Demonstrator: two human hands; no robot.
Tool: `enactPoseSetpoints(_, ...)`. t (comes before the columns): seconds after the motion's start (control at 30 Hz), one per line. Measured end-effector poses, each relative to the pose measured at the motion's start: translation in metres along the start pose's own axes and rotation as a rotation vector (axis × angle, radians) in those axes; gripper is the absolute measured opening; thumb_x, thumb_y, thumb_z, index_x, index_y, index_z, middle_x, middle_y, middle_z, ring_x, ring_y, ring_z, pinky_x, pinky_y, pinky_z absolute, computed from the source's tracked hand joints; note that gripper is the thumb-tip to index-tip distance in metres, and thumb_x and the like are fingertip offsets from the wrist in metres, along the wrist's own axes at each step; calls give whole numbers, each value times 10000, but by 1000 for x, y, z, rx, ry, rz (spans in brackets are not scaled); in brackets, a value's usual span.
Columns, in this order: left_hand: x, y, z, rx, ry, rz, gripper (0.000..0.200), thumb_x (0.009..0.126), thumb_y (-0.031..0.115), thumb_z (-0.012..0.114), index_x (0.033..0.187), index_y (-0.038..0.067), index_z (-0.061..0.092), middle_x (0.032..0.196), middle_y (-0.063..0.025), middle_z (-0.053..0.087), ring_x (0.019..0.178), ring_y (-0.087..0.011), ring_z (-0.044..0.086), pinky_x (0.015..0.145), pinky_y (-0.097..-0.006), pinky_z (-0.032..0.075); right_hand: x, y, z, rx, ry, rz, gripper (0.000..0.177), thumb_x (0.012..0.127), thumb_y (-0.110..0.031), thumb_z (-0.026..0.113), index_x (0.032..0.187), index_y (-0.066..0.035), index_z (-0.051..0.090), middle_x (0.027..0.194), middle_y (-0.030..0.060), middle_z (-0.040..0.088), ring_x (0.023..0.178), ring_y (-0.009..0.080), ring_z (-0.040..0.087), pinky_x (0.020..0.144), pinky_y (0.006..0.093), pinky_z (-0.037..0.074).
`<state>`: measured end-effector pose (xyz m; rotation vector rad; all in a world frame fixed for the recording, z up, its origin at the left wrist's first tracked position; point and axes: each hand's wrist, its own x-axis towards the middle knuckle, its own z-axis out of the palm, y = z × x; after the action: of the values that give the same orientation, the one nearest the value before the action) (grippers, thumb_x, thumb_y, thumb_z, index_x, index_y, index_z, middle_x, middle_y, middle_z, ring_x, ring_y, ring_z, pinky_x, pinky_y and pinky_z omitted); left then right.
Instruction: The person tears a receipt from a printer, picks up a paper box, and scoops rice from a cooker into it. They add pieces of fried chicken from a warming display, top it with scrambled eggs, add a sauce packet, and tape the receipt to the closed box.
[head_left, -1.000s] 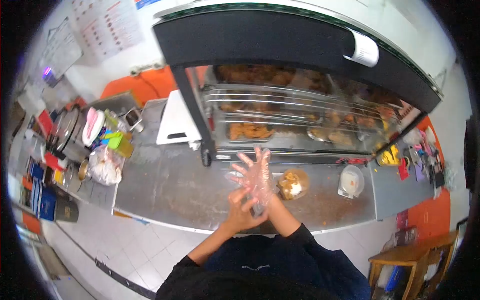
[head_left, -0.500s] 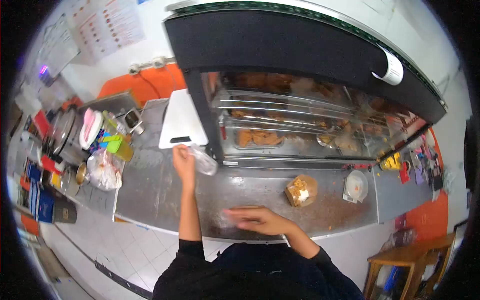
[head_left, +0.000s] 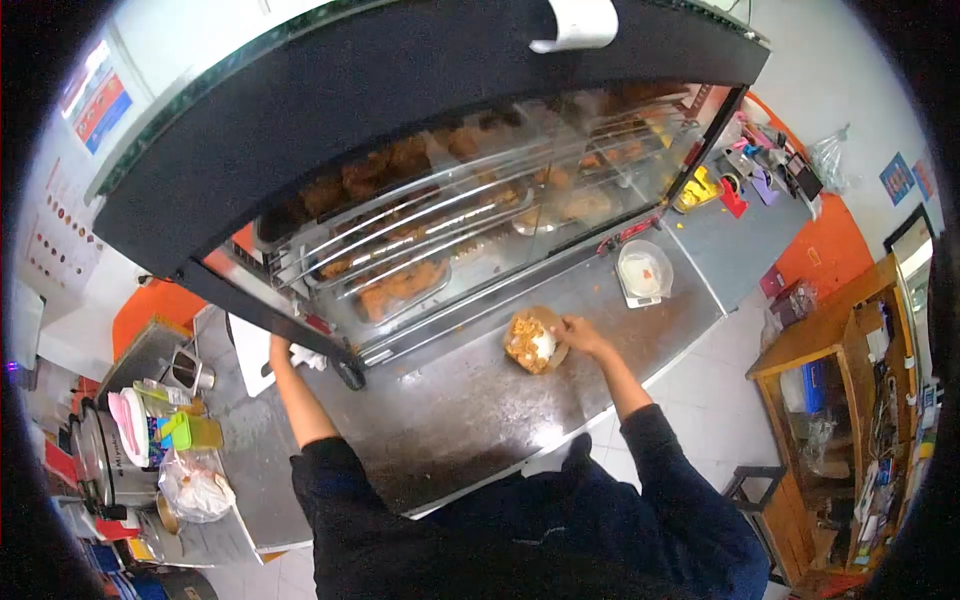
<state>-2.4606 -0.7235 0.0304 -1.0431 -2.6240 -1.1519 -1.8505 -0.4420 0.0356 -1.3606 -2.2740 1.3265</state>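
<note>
**Right hand on the box, left hand over by the board**

Change: your right hand (head_left: 586, 338) is now gripping the food box (head_left: 549, 317); half a second ago it was moving free over the counter (head_left: 430, 425). The clear glove your left hand was carrying is no longer showing. Your right fingers are closing on the box's rim, looks like a pinch. The box is sitting on the counter, in front of the glass case (head_left: 400, 130), holding fried pieces (head_left: 520, 343) and a white portion (head_left: 545, 346). Your left hand (head_left: 279, 349) is reaching to the white board (head_left: 247, 343), beside the case's corner; its fingers aren't showing, so can't tell if they're apart or holding anything. Meaning, as I read it: you're handling the box itself bare-handed, not its food.
</note>
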Motion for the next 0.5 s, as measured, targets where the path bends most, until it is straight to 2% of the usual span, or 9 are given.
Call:
enactPoseSetpoints(0.07, 3, 37, -38, 307, -17, 28, 357, 883, 302, 507, 1019, -3, 633, 974, -212, 648, 933, -363, 601, 834, -435, 455, 22, 24, 6, -163, -15, -81, 468, 840, -403, 568, 1055, 10, 609, 956, 258, 631, 893, 322, 632, 764, 407, 486)
enactPoseSetpoints(0.1, 8, 29, -54, 141, 445, -115, 286, 856, 234, 558, 975, -12, 642, 1099, -222, 611, 1012, -354, 580, 855, -435, 439, 28, 36, 13, -285, -56, -88, 409, 842, -348, 547, 1016, 16, 614, 903, 273, 624, 844, 349, 638, 734, 428, 489)
enactPoseSetpoints(0.13, 0, 78, -88, 202, 793, -37, 257, 843, 165, 576, 994, -40, 609, 1089, -208, 608, 939, -328, 597, 806, -417, 454, 29, 44, 17, -406, -99, -89, 354, 844, -293, 526, 976, 22, 620, 850, 288, 618, 795, 376, 644, 705, 448, 493)
enactPoseSetpoints(0.2, -34, 236, -128, -321, 1193, 70, 302, 908, 135, 515, 1149, -38, 463, 963, -162, 588, 794, -204, 583, 730, -310, 490, 10, 30, 9, -352, -62, -127, 322, 841, -256, 509, 962, 24, 616, 857, 292, 611, 796, 400, 631, 702, 462, 487)
enactPoseSetpoints(0.23, -49, 309, -135, -531, 1256, 92, 338, 929, 180, 507, 1173, -38, 423, 937, -171, 582, 767, -188, 585, 682, -299, 509, -1, 24, 4, -304, -29, -157, 293, 839, -218, 491, 947, 26, 612, 863, 296, 604, 797, 424, 618, 700, 475, 482)
enactPoseSetpoints(0.3, -60, 405, -117, -695, 1156, 395, 373, 942, 201, 489, 1202, -44, 381, 934, -189, 587, 762, -205, 600, 676, -298, 529, -14, 45, 6, -178, 27, -216, 285, 845, -197, 476, 947, 34, 608, 859, 293, 607, 802, 434, 611, 709, 483, 483)
enactPoseSetpoints(0.33, -66, 455, -104, -778, 840, 599, 406, 957, 220, 469, 1238, -40, 333, 970, -210, 597, 827, -229, 621, 730, -309, 538, -20, 57, 4, -61, 80, -269, 278, 851, -176, 461, 947, 42, 604, 855, 290, 609, 808, 443, 603, 719, 490, 484)
enactPoseSetpoints(0.4, -68, 556, -75, -887, 549, 589, 445, 970, 233, 453, 1300, -11, 283, 1063, -225, 603, 940, -242, 618, 805, -317, 519, -43, 71, -13, -57, 71, -157, 267, 848, -160, 481, 938, 66, 590, 815, 291, 610, 791, 414, 624, 728, 467, 493)
enactPoseSetpoints(0.5, -54, 639, -36, -936, 458, 483, 556, 919, 206, 573, 1356, 28, 279, 1066, -167, 619, 964, -183, 580, 838, -286, 455, -77, 121, -48, 201, -100, 6, 200, 829, -133, 542, 847, 63, 572, 697, 217, 615, 674, 267, 661, 611, 406, 511)
